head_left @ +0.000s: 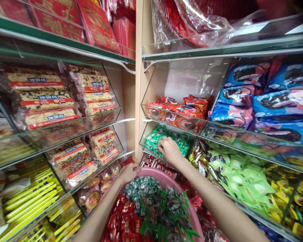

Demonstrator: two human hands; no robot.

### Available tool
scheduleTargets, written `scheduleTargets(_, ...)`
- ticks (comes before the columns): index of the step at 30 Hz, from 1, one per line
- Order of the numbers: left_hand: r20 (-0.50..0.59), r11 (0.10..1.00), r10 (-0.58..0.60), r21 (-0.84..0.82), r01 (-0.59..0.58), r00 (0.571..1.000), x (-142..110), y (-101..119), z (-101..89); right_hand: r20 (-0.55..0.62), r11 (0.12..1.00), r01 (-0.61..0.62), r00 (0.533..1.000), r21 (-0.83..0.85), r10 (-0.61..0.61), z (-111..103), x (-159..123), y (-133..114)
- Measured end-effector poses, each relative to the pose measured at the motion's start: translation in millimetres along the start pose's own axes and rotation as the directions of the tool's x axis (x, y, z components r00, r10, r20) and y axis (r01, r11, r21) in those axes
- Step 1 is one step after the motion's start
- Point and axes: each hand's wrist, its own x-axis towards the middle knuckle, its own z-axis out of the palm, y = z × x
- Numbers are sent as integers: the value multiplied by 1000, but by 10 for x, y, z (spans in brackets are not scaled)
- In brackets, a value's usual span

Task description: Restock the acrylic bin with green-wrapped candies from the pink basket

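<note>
A pink plastic basket (193,208) is below me, filled with red-wrapped sweets, small green-and-silver sweets and dark sweets in clear wrappers with green ends. My left hand (130,172) is closed on its far left rim. My right hand (170,149) reaches into a glass-fronted bin, over green-wrapped sweets (154,136). Its fingers are curled in at the surface of the heap; whether a sweet is between them is hidden.
Glass-fronted shelves meet at a wooden post (139,84). Packed snack bars (47,97) fill the left side. Orange-red packets (176,107), blue cookie packs (285,101) and pale green packets (237,171) lie at right. Glass lips edge the bins near my right arm.
</note>
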Motion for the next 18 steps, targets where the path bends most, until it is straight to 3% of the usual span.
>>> scheduleTargets(6, 2, 1000, 8, -16, -8, 1000, -13, 38, -16, -104, 995, 34, 994, 98, -24, -139, -81, -19)
scheduleTargets(11, 7, 1000, 15, -12, -15, 1000, -7, 34, -23, -218, 929, 148, 973, 339, -76, -261, -265, -101)
scheduleTargets(14, 7, 1000, 8, -8, -8, 1000, 2, 14, -12, -145, 843, 203, 978, 498, -150, -187, -417, -193)
scheduleTargets(18, 3, 1000, 6, -13, -6, 1000, 9, -37, 20, 88, 798, 135, 970, 587, -229, 99, -592, -254)
